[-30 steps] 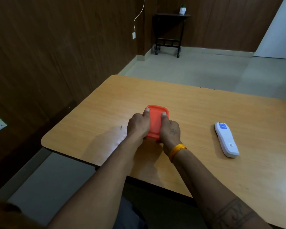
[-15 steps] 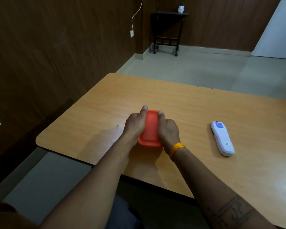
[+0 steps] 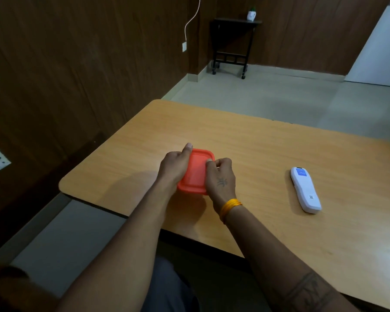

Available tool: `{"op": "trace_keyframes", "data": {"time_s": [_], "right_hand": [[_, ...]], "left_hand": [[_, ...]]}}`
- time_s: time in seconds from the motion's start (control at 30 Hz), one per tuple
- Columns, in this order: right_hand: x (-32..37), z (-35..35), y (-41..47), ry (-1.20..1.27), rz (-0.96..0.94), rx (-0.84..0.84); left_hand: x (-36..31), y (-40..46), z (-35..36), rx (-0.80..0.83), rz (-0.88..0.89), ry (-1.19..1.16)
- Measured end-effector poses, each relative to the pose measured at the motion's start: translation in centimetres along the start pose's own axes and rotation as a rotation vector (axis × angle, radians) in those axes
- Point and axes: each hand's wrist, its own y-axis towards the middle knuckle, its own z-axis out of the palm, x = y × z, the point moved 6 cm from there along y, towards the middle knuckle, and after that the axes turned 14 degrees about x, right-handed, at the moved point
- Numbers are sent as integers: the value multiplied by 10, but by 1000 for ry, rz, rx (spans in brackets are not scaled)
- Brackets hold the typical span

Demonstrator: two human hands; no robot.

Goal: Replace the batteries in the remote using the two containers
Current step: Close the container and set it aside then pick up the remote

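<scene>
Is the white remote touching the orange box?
Apart. The head view shows the remote lying by itself on the table, with a stretch of bare wood and the right hand between it and the orange box.

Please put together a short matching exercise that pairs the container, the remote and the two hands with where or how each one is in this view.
Things:
1. orange container
2. white remote
3. left hand
4. right hand

States:
A. lies alone, apart from both hands
B. fingers curled at the lid's far right corner
C. held between both hands
D. holds the container's left side

Pairs: 1-C, 2-A, 3-D, 4-B
</scene>
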Motion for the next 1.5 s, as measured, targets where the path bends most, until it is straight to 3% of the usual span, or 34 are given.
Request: {"op": "trace_keyframes", "data": {"time_s": [0.17,0.33,0.6,0.87,1.3,1.5], "right_hand": [[13,31,-2,-24,-45,4],[37,94,-1,-44,-86,70],[53,213,3,201,108,376],[50,288,21,336,238,452],[47,300,29,234,213,335],[53,272,23,237,145,299]], "left_hand": [[16,-18,-54,-145,23,-18],[35,-32,-119,-112,37,24],[63,-27,-238,-258,-23,0],[97,-7,-299,-324,-117,19],[119,14,-313,-377,-133,-41],[103,0,-312,-526,-45,-23]]}}
